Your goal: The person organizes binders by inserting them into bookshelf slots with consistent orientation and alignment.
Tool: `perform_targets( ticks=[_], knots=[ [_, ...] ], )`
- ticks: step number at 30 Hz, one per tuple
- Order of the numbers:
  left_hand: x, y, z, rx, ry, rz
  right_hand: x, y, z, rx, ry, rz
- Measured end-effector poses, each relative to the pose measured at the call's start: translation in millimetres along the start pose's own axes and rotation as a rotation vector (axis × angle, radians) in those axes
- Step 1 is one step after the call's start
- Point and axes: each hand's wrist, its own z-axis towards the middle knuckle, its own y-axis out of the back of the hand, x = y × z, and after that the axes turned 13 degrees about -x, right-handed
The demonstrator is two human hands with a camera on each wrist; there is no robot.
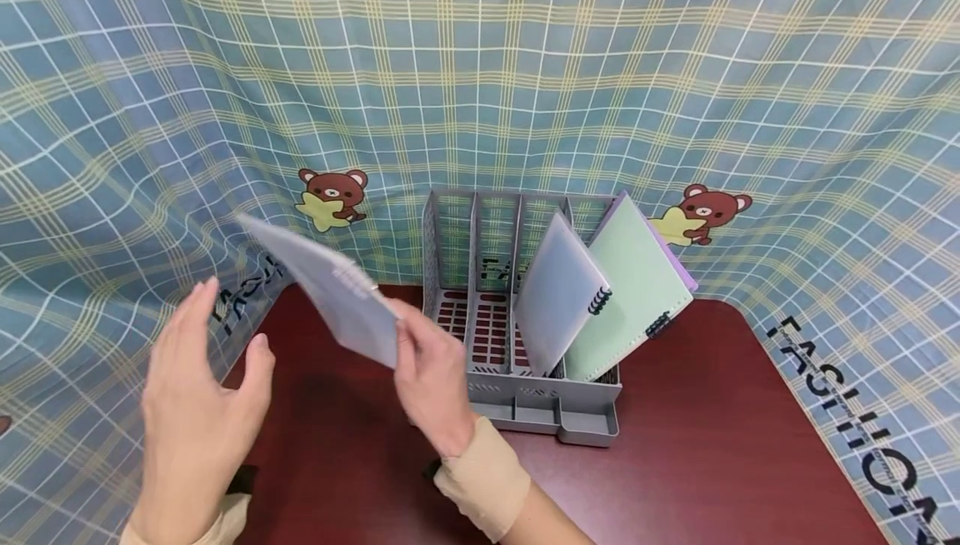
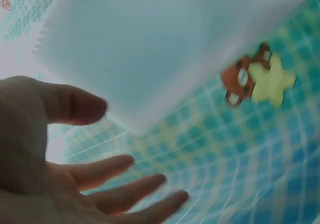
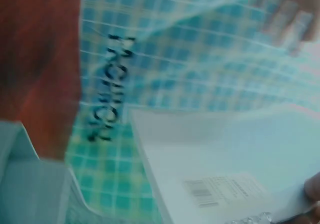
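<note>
My right hand (image 1: 435,370) pinches a pale notebook (image 1: 330,295) near its edge, thumb on one side, and holds it tilted in the air left of the grey file organizer (image 1: 592,399). The right wrist view shows a barcode label on the notebook (image 3: 175,149) and clear binding rings at its lower edge. To the left, my left hand (image 1: 198,395) holds nothing, its thumb spread from the fingers; the left wrist view has the notebook (image 2: 150,43) beyond it. In the organizer's right-hand slots lean a bluish notebook (image 1: 555,295), a green notebook (image 1: 630,278) and a purple one (image 1: 678,266).
The organizer stands on a dark red table (image 1: 690,445), with small trays (image 1: 588,424) along its front. No notebooks show in its left slots. A plaid cloth (image 1: 480,70) with printed bears hangs behind and along both sides.
</note>
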Motion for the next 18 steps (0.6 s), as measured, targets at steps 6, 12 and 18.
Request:
perform_targets(
  ticks=[6, 12, 18],
  knots=[
    [9.6, -40.6, -11.5, 0.131, 0.091, 0.047, 3.0, 48.5, 28.4, -0.19, -0.143, -0.018],
    [11.5, -85.0, -25.0, 0.176, 0.102, 0.055, 0.8, 96.7, 38.3, -0.376, -0.163, -0.135],
    [7.2, -140.7, -35.9, 0.306, 0.111, 0.059, -1.6, 129.3, 50.1, -0.562, -0.043, -0.345]
  ],
)
